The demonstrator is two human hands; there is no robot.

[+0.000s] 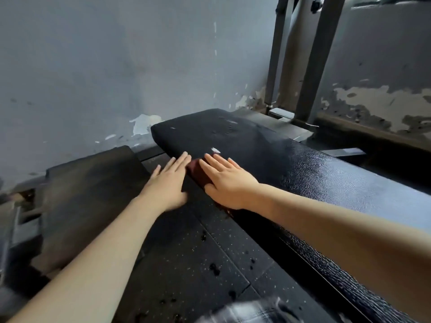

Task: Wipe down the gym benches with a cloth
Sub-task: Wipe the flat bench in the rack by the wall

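Stretching away toward the grey wall, the big black bench (303, 173) is the main thing. Its top looks wet and shiny. At the bench's near edge, the right hand (229, 184) lies flat and open on the dark red cloth (198, 172). The left hand (169, 183) is open too, fingers touching the bench side, holding nothing. The cloth may slide off the edge, because no fingers grip it.

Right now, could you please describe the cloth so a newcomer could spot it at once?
Find the long black padded bench running out from the grey wall. On its near edge, under the right hand and beside the left hand, lies the cloth: dark red, the only coloured thing there.
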